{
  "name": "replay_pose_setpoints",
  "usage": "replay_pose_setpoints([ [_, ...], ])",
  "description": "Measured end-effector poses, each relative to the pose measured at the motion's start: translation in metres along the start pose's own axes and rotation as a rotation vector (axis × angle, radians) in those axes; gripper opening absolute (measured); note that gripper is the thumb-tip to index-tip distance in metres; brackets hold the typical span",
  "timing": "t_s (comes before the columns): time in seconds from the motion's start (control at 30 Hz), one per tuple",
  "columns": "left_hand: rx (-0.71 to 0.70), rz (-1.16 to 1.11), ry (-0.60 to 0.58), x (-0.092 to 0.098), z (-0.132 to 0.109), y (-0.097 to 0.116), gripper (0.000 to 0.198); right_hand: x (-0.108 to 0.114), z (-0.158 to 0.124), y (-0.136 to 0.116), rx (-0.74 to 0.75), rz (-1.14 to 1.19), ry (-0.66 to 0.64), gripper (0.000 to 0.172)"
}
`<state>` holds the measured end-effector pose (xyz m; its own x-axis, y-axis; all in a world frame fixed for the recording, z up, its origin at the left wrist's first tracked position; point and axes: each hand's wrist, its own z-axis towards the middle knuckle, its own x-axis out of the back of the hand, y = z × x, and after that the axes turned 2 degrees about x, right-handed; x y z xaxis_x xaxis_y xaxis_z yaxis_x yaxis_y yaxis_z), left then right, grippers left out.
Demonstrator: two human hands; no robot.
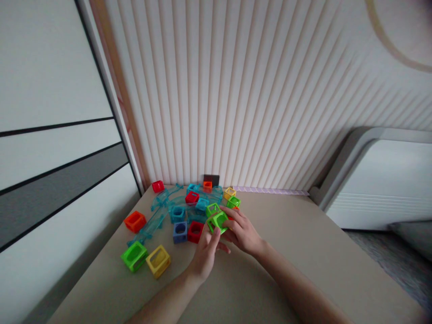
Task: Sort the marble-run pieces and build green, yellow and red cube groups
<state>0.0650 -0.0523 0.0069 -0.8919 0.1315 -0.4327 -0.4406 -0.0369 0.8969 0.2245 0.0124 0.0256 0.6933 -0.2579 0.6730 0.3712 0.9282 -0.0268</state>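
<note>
My left hand (205,254) and my right hand (243,231) come together over the table, both closed on a green hollow cube block (218,221). The left thumb presses its near face, while the right fingers lie along its right side. Right behind it shows another green block (213,209); I cannot tell whether the two are joined. A red block (195,231) with a round hole stands just left of my left hand, beside a blue block (180,232). Part of an orange-red piece shows behind my right fingers.
Transparent teal track pieces (153,223) spread over the table's (286,225) far left. Around them stand an orange block (135,221), a yellow block (158,261), a green block (134,256) and several others. A ribbed wall (216,90) borders the back; a white headboard (381,180) is at right.
</note>
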Motion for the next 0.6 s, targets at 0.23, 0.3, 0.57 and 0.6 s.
replay_pose_setpoints([
  [0.23, -0.023, 0.046, 0.036, -0.001, -0.004, -0.001, 0.079, 0.001, -0.015, 0.007, 0.141, 0.034, -0.002, 0.033],
  [0.3, -0.038, 0.065, 0.003, 0.000, -0.006, -0.003, 0.078, 0.003, -0.019, 0.010, 0.132, 0.074, 0.034, 0.040],
  [0.57, 0.006, 0.127, -0.116, -0.003, -0.017, -0.002, 0.074, -0.014, 0.015, 0.022, -0.320, -0.015, -0.157, 0.033],
  [0.6, 0.027, 0.135, -0.144, -0.003, -0.019, -0.003, 0.074, -0.019, 0.021, 0.024, -0.320, -0.004, -0.233, 0.039],
])
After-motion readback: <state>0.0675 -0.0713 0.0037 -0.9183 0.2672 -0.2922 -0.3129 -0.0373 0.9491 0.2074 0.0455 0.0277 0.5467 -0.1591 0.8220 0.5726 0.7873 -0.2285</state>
